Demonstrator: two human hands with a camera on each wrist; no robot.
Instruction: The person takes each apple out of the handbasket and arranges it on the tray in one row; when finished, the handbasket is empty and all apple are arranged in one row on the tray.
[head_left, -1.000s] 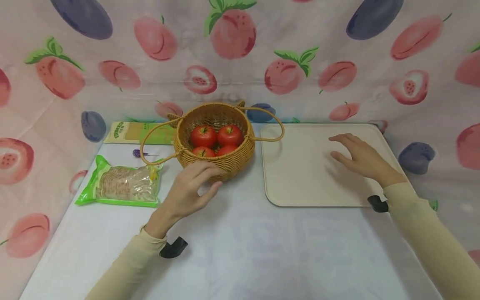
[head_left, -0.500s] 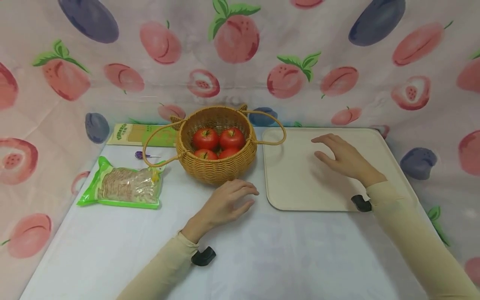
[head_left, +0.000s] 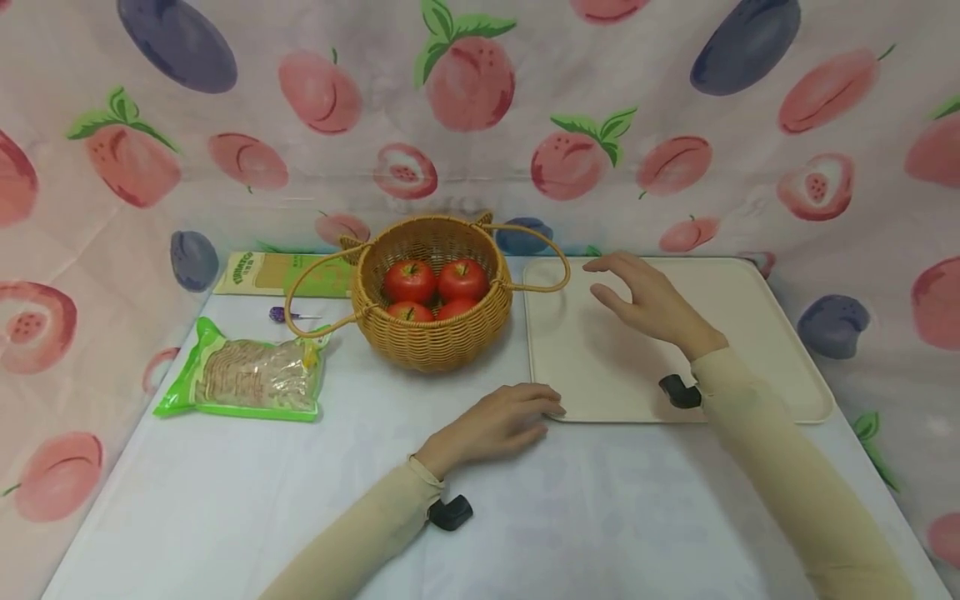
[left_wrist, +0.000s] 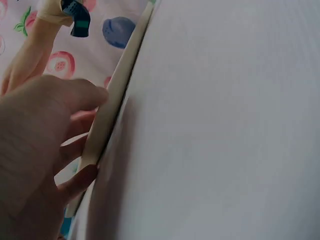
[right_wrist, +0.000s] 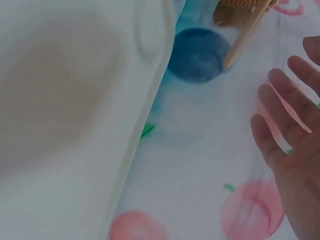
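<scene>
L hand (head_left: 497,423), prev. by wicker basket (head_left: 431,346), is now at near-L corner of tray (head_left: 757,333), fingers loosely spread, contact unclear; R hand (head_left: 651,302), fingers apart, holding nothing, is farther L, above tray. Tray's on bench (head_left: 637,517), R of basket w/ 4 red apples (head_left: 410,282) inside.

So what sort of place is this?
Probably a staged tabletop set-up, perhaps kitchen-themed: a fruit-print backdrop rises behind a white-covered table bearing a wicker basket of red apples and a beige tray.
</scene>
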